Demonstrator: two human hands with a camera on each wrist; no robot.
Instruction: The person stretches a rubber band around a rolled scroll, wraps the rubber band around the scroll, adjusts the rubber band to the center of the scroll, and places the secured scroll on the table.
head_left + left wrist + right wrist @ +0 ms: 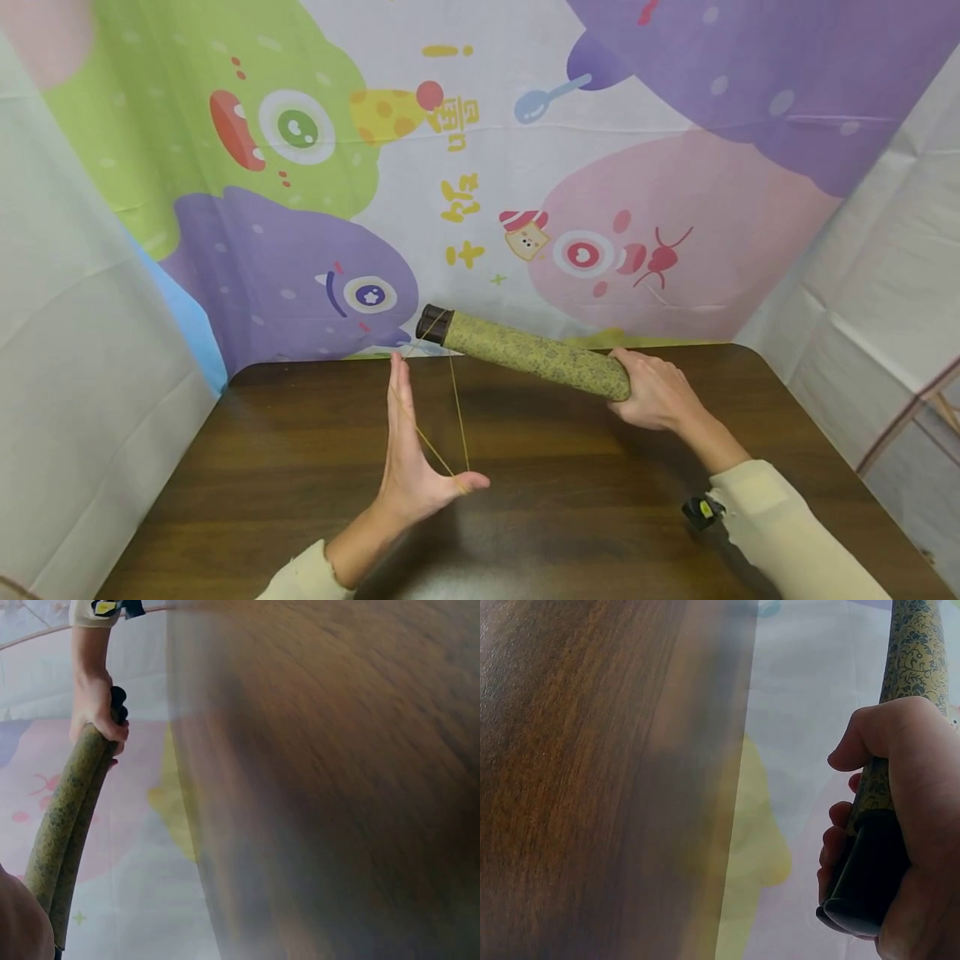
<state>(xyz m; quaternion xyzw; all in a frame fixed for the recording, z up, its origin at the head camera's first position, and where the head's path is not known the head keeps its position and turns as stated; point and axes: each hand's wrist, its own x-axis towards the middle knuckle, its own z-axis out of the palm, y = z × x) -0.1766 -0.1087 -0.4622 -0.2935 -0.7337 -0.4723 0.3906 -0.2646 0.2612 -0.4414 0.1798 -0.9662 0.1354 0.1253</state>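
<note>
A rolled-up scroll (536,354) in yellow-green patterned cloth, with paired dark end knobs (433,324), is held slanting above the table. My right hand (660,387) grips its right end, fingers wrapped round the roll; the right wrist view shows dark knobs (862,877) sticking out below the palm. My left hand (412,471) is at the other end, fingers straight up and thumb spread wide. A thin yellowish rubber band (459,408) stretches from the fingers and thumb to the knob end of the scroll. In the left wrist view the scroll (64,817) runs up to the right hand.
A dark brown wooden table (300,517) lies beneath both hands. Behind it hangs a cloth (487,167) printed with cartoon figures, and pale fabric walls (60,333) close off the sides. A small black device (702,512) sits at the right cuff.
</note>
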